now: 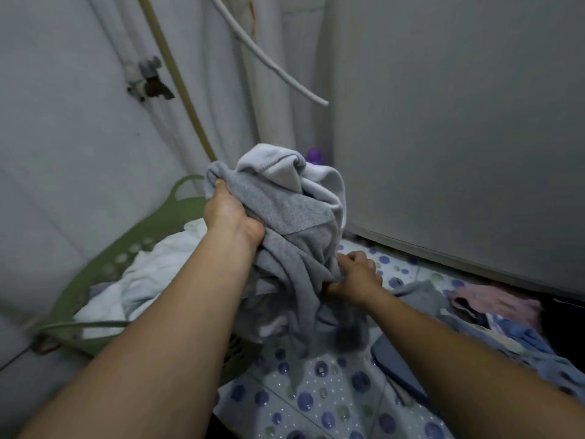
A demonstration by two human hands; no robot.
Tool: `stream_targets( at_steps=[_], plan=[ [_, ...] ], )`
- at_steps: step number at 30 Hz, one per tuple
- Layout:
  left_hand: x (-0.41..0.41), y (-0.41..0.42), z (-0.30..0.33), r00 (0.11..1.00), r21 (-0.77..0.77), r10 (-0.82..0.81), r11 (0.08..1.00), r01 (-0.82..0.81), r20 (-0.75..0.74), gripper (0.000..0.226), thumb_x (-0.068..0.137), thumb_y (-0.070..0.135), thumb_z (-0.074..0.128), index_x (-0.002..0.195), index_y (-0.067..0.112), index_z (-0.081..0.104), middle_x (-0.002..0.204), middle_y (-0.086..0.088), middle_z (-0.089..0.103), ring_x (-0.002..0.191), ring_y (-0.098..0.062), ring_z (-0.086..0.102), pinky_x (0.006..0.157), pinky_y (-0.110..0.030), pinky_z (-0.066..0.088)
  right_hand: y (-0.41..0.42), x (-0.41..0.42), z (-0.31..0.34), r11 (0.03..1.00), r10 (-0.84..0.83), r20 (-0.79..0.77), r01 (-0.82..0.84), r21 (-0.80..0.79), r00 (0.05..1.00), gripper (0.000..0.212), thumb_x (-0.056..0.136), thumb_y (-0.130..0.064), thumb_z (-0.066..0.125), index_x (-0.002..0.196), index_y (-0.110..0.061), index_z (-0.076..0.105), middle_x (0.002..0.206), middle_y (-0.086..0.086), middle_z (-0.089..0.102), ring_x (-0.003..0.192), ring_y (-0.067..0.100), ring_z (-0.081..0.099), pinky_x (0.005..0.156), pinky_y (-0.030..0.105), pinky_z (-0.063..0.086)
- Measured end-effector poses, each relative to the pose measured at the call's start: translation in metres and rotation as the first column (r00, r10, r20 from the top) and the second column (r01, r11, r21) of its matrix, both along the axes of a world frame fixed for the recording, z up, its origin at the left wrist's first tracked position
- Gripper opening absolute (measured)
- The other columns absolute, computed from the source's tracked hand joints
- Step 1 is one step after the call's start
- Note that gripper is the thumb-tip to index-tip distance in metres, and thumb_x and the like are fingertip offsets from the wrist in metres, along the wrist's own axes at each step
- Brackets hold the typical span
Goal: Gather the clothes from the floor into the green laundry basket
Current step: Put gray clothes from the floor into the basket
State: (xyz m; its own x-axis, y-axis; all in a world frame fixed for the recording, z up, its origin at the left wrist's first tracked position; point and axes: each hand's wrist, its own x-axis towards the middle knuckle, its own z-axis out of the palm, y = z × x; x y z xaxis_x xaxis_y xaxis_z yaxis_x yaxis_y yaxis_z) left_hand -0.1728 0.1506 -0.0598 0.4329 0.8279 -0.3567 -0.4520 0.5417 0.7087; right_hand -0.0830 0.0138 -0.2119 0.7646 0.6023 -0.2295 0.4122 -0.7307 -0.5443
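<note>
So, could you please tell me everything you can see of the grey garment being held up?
The bunched grey knit garment looks like soft sweatshirt fabric, with a paler fleecy inside and a stitched hem showing at the top. It is crumpled and lifted off the patterned tile floor, its lower folds hanging. The left hand grips its upper part, and the right hand grips lower folds. It hangs beside the green plastic laundry basket.

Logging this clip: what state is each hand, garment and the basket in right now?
Left hand: grips the bundle's top.
Right hand: pinches its lower folds.
Bunched grey fleece garment: lifted, beside the basket.
Green plastic laundry basket: holds white laundry.
Pink cloth: on the floor.
Blue cloth: on the floor.
</note>
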Motion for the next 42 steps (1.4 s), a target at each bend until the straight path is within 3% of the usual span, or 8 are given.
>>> stream_targets(
  at_steps=[5,17,20,23,29,33,38,42],
  plan=[
    [-0.025,0.036,-0.006,0.996,-0.016,0.071,0.997,-0.071,0.054,0.035,0.096,0.041,0.048,0.104,0.011,0.063,0.109,-0.009,0.068,0.093,-0.023,0.066,0.07,-0.035,0.056,0.026,-0.022,0.006,0.917,0.024,-0.215,0.064,0.394,0.976,0.035,0.09,-0.013,0.049,0.124,-0.019,0.055,0.12,0.004,0.059,0.111,0.025,0.055,0.088,0.026,0.041],
    [-0.102,0.113,-0.016,0.913,-0.101,0.347,0.937,-0.333,0.215,0.055,0.096,0.055,0.028,0.129,0.018,0.052,0.14,-0.008,0.052,0.127,-0.031,0.049,0.107,-0.045,0.038,0.134,-0.038,0.119,0.523,-0.134,-0.329,0.349,0.778,0.935,0.012,0.083,-0.033,0.05,0.086,-0.023,0.053,0.09,0.006,0.062,0.089,0.025,0.062,0.09,0.045,0.052],
    [-0.125,0.135,-0.027,0.904,-0.058,0.424,0.905,-0.421,0.05,0.052,0.095,0.05,0.03,0.135,0.022,0.049,0.137,-0.006,0.054,0.123,-0.028,0.052,0.105,-0.042,0.041,0.166,-0.061,0.139,0.478,-0.091,-0.287,0.294,0.828,0.954,0.01,0.089,-0.027,0.048,0.094,-0.02,0.054,0.092,0.006,0.061,0.088,0.023,0.059,0.083,0.037,0.049],
    [-0.148,0.158,-0.04,0.729,0.093,0.552,0.818,-0.568,-0.404,0.059,0.087,0.04,0.046,0.142,0.021,0.036,0.144,-0.011,0.041,0.125,-0.033,0.048,0.105,-0.047,0.042,0.185,-0.083,0.135,0.699,0.101,-0.026,-0.052,0.713,0.995,0.026,0.093,-0.024,0.047,0.117,-0.014,0.053,0.113,0.01,0.062,0.106,0.026,0.057,0.088,0.031,0.043],
    [-0.153,0.16,-0.062,0.433,0.642,0.495,0.696,0.322,-0.754,0.054,0.088,0.019,0.051,0.141,0.022,0.045,0.149,-0.009,0.041,0.136,-0.03,0.04,0.115,-0.039,0.032,0.187,-0.078,0.093,0.923,0.326,-0.01,-0.316,0.221,0.945,0.058,0.086,-0.029,0.06,0.14,-0.017,0.04,0.144,0.01,0.046,0.129,0.028,0.046,0.103,0.033,0.038],
    [-0.137,0.155,-0.073,0.082,0.193,0.274,0.406,0.893,-0.958,0.088,0.068,0.054,0.063,0.147,0.04,0.027,0.158,-0.003,0.022,0.145,-0.028,0.02,0.118,-0.047,0.022,0.175,-0.048,0.074,0.93,0.367,0.196,-0.366,-0.044,0.909,0.086,0.066,-0.039,0.074,0.141,-0.028,0.034,0.149,0.008,0.033,0.138,0.029,0.032,0.11,0.043,0.034],
    [-0.126,0.151,-0.1,-0.232,-0.205,0.057,0.303,0.931,-0.971,0.086,0.083,0.042,0.064,0.152,0.035,0.012,0.162,-0.007,0.009,0.147,-0.031,0.019,0.118,-0.043,0.026,0.164,-0.02,0.055,0.949,0.279,0.051,-0.268,-0.164,0.959,0.11,0.07,-0.033,0.078,0.15,-0.03,0.003,0.157,0.013,0.002,0.142,0.035,0.021,0.113,0.043,0.032],
    [-0.12,0.142,-0.098,-0.292,-0.285,0.0,0.218,0.933,-0.956,0.069,0.092,0.036,0.057,0.151,0.031,0.021,0.159,-0.008,0.023,0.14,-0.031,0.033,0.113,-0.039,0.033,0.165,-0.022,0.04,0.989,0.13,-0.191,-0.14,-0.038,0.973,0.087,0.075,-0.031,0.074,0.145,-0.027,0.023,0.145,0.014,0.031,0.124,0.038,0.045,0.088,0.05,0.053]
  ],
)
